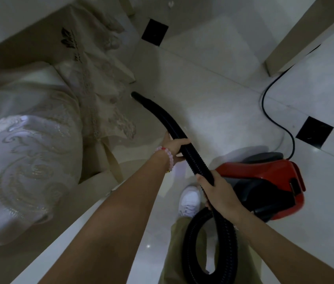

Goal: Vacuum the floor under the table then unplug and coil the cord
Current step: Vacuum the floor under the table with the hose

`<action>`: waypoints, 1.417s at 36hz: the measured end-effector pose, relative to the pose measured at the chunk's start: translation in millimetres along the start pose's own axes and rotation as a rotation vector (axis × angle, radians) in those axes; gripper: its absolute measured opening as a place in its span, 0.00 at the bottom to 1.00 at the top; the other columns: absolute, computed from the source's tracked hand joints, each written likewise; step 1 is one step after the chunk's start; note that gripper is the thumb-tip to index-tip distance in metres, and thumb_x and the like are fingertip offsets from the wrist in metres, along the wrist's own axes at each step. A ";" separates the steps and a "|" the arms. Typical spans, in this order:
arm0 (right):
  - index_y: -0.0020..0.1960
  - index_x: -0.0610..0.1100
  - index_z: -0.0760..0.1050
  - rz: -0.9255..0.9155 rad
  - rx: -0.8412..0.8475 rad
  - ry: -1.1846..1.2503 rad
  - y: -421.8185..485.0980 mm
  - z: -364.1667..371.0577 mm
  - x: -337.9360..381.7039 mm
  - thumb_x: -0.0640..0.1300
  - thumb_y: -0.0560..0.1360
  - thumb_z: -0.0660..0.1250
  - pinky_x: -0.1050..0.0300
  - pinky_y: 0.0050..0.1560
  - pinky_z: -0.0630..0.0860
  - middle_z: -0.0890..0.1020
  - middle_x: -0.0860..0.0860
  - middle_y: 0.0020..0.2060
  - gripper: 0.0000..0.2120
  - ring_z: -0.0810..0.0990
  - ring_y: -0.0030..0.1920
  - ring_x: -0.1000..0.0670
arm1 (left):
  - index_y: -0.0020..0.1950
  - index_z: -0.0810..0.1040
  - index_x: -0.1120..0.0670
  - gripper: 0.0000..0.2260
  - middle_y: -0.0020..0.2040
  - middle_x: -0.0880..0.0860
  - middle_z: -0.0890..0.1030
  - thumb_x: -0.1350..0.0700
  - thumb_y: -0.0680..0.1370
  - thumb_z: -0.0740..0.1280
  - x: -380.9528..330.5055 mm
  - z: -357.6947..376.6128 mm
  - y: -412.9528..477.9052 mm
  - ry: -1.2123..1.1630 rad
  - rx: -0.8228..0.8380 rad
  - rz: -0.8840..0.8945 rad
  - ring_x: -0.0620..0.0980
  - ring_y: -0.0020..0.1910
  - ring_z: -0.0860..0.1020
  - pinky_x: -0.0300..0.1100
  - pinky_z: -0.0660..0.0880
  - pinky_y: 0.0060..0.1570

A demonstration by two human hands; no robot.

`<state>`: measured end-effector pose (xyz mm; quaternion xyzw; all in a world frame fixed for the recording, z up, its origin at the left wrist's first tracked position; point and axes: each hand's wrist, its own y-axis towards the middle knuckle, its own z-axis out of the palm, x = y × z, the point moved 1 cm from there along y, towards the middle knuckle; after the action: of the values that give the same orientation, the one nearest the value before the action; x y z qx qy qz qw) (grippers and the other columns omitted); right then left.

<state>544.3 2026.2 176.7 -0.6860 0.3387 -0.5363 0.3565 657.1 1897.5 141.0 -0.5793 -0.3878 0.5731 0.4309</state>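
the left hand (173, 147) is gripping the hose (158, 114) at its stiff front end. the right hand (222, 194) is clutching its floppy, likely light ribbed stretch.

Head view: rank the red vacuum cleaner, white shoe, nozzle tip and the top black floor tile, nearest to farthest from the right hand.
1. Red vacuum cleaner, just right of the right hand, and white shoe, just left of it: too close to call.
2. Nozzle tip, ahead and left.
3. Black floor tile, top of view, farthest.
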 end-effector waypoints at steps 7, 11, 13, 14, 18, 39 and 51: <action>0.55 0.42 0.72 -0.025 -0.081 0.101 6.2 -15.6 8.5 0.54 0.79 0.60 0.72 0.25 0.68 0.77 0.48 0.38 0.15 0.77 0.36 0.52 | 0.77 0.46 0.41 0.44 0.60 0.54 0.76 0.67 0.73 0.69 -1.1 33.9 -7.5 0.114 0.083 -0.026 0.53 0.56 0.78 0.49 0.79 0.48; 0.54 0.42 0.72 0.009 -0.103 0.120 1.7 -21.1 -0.6 0.56 0.78 0.60 0.63 0.30 0.70 0.77 0.50 0.35 0.17 0.77 0.31 0.50 | 0.77 0.47 0.41 0.44 0.63 0.56 0.75 0.67 0.73 0.69 -2.1 49.4 -11.4 0.168 0.100 -0.001 0.53 0.56 0.78 0.50 0.79 0.50; 0.54 0.44 0.72 0.010 -0.112 0.105 1.1 -22.9 -1.0 0.56 0.78 0.60 0.66 0.28 0.69 0.77 0.51 0.35 0.16 0.78 0.32 0.51 | 0.76 0.47 0.40 0.43 0.62 0.57 0.76 0.67 0.73 0.68 -2.0 56.6 -10.1 0.190 0.108 0.015 0.54 0.54 0.79 0.49 0.79 0.48; 0.54 0.44 0.72 0.007 -0.109 0.115 1.9 -23.0 0.3 0.55 0.78 0.59 0.66 0.29 0.69 0.77 0.51 0.35 0.15 0.78 0.33 0.51 | 0.76 0.48 0.40 0.43 0.58 0.56 0.77 0.68 0.74 0.68 -3.4 59.8 -9.3 0.194 0.110 0.025 0.53 0.51 0.79 0.47 0.79 0.46; 0.53 0.43 0.73 -0.043 -0.105 0.132 13.8 -26.5 13.1 0.56 0.78 0.60 0.59 0.36 0.71 0.75 0.51 0.33 0.16 0.76 0.35 0.51 | 0.76 0.49 0.39 0.42 0.56 0.55 0.77 0.67 0.74 0.66 -18.3 64.8 -1.9 0.201 0.070 0.087 0.52 0.49 0.78 0.46 0.79 0.47; 0.71 0.62 0.62 -0.273 0.149 0.422 101.4 -45.5 82.9 0.48 0.80 0.60 0.58 0.30 0.75 0.74 0.47 0.37 0.22 0.74 0.30 0.51 | 0.71 0.65 0.48 0.28 0.59 0.56 0.75 0.67 0.74 0.64 -116.5 62.0 68.0 0.266 -0.110 0.358 0.58 0.57 0.76 0.58 0.76 0.57; 0.76 0.56 0.56 -0.329 0.173 0.486 150.2 -55.5 107.6 0.46 0.81 0.59 0.62 0.25 0.74 0.73 0.45 0.37 0.25 0.71 0.28 0.50 | 0.76 0.58 0.48 0.32 0.67 0.59 0.72 0.65 0.75 0.66 -154.0 65.0 110.3 0.291 -0.144 0.400 0.58 0.59 0.75 0.56 0.77 0.56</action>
<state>498.7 1850.5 111.3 -0.5505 0.2516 -0.7620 0.2303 580.8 1719.7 89.6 -0.7501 -0.2391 0.5284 0.3177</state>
